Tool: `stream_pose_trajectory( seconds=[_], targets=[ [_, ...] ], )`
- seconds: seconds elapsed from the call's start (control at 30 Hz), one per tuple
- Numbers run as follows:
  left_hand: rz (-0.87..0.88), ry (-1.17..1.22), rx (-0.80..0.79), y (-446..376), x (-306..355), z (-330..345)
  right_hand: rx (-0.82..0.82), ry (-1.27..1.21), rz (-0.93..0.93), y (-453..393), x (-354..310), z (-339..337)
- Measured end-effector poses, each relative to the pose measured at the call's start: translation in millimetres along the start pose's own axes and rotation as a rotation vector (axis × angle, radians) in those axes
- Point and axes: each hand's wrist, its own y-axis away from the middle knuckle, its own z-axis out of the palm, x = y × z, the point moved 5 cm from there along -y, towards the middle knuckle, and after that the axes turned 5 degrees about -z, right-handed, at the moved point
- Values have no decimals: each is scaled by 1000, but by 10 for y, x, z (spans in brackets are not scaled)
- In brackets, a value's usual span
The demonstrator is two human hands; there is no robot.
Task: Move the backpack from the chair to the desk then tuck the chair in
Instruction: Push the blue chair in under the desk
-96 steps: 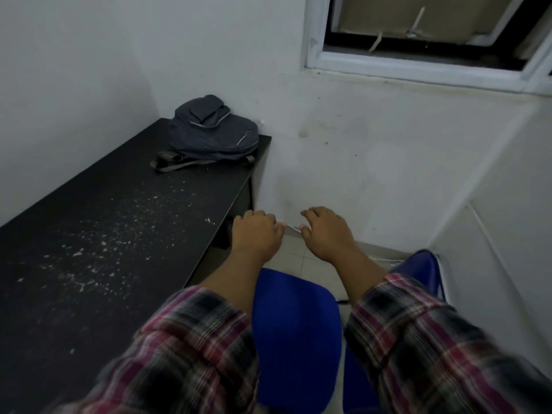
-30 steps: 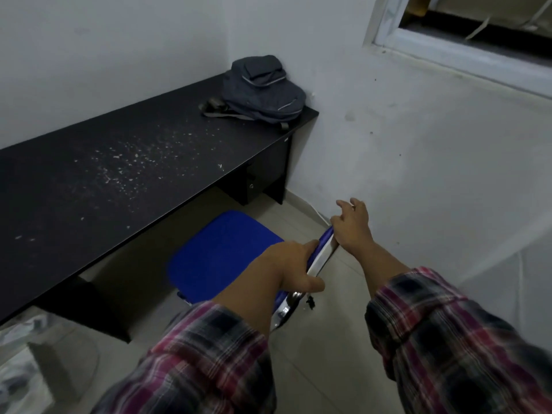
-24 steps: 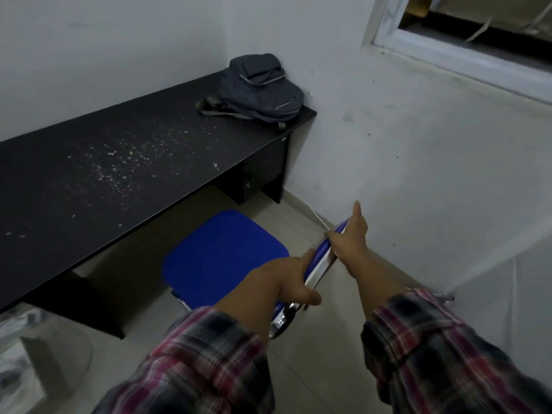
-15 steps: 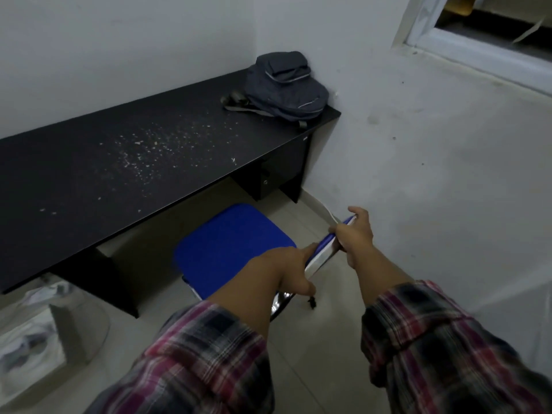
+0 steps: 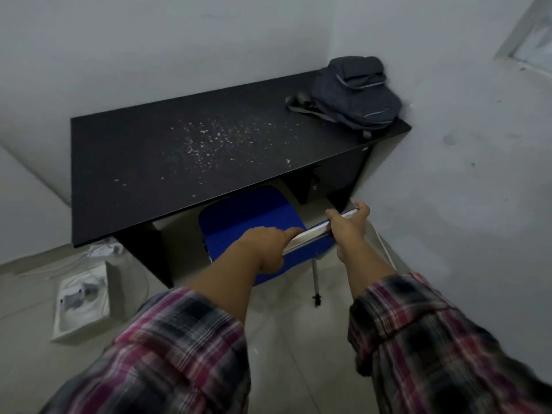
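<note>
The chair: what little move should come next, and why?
Probably one more short push forward. Both hands, left and right, grip the chair backrest, and only the seat's front lies under the desk; the backpack already rests there.

We see a black counter (image 5: pixel 143 162) flecked with pale specks (image 5: pixel 215 138), a dark grey backpack (image 5: pixel 355 94) with thin light piping, a bright blue chair (image 5: pixel 254 216) with a pale edge on its backrest, sleeves (image 5: pixel 167 354) in red, black and white plaid, white walls (image 5: pixel 149 40) and pale floor tiles (image 5: pixel 298 339).
</note>
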Motion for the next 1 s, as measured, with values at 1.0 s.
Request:
stream_pose_trajectory(
  seconds=[1.0],
  targets=[
    [-381, 110, 513, -554, -1343, -149, -415, 594, -487, -823, -572, 1248]
  ],
)
